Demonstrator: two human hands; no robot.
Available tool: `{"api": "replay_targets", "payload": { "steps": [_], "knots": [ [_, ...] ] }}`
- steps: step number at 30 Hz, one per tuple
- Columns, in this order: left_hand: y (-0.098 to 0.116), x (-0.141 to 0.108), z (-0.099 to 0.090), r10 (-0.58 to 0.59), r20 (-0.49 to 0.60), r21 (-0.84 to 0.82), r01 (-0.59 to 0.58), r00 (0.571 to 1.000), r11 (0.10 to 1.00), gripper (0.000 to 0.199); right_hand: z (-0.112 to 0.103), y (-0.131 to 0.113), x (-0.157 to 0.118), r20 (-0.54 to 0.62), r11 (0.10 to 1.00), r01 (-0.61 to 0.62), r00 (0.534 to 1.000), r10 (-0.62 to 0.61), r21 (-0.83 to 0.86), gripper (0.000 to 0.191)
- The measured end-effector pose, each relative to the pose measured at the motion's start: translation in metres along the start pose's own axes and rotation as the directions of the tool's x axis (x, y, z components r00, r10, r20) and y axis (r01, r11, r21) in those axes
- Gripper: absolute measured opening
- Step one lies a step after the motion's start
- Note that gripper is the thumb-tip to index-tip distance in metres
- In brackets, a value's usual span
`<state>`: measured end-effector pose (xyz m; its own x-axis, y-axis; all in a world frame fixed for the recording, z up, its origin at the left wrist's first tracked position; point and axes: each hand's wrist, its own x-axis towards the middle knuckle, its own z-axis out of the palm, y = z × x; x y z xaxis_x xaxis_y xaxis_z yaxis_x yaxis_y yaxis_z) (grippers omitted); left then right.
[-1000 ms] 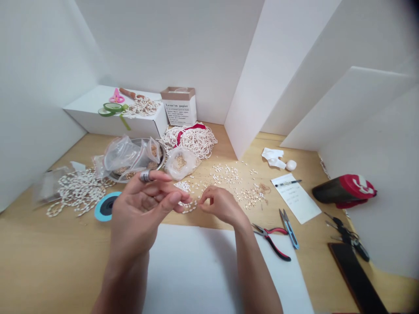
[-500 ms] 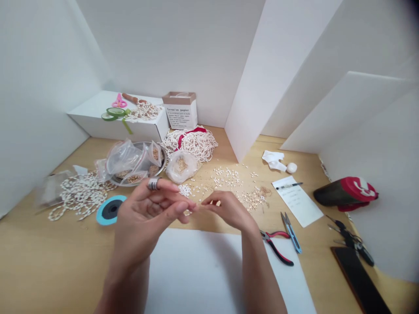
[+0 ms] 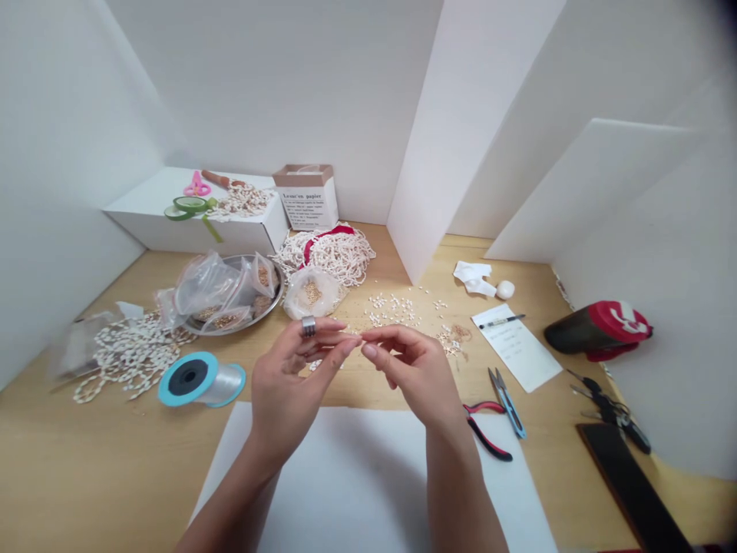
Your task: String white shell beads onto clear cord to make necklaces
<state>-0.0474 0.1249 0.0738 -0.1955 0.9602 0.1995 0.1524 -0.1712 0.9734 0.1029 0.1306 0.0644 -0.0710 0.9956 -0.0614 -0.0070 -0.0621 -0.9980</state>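
My left hand (image 3: 299, 369), with a wide ring on one finger, is closed in a pinch over the far edge of a white sheet (image 3: 345, 476). Thumb and fingers of my right hand (image 3: 406, 367) pinch too, and their tips meet the left fingertips. Whatever lies between them is too small to make out. Loose white beads (image 3: 394, 309) are scattered behind the hands, and small gold-coloured pieces (image 3: 452, 339) lie behind the right wrist. To the left stands a blue spool of clear line (image 3: 224, 382). An open bag of gold beads (image 3: 312, 293) sits beyond the left hand.
A metal bowl of plastic bags (image 3: 275, 303) and white bead strands (image 3: 130, 349) are at left. Behind stand a white box (image 3: 201, 230) and a paper bag (image 3: 305, 203). Pliers (image 3: 489, 438), snips (image 3: 507, 403), a note (image 3: 518, 349), a bottle (image 3: 596, 330) and keys (image 3: 610, 411) lie right.
My hands have drawn together, the right turning so its thumb shows, and the left shifting right. The spool now shows fully. The whole view has shifted slightly.
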Motion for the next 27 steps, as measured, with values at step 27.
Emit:
{"api": "replay_targets", "payload": {
  "steps": [27],
  "knots": [
    [-0.134,0.044,0.02,-0.386,0.284,0.858,-0.053,0.878,0.511,0.007,-0.06,-0.028,-0.043,0.08,0.979,0.163,0.985,-0.154,-0.125,0.005]
  ]
}}
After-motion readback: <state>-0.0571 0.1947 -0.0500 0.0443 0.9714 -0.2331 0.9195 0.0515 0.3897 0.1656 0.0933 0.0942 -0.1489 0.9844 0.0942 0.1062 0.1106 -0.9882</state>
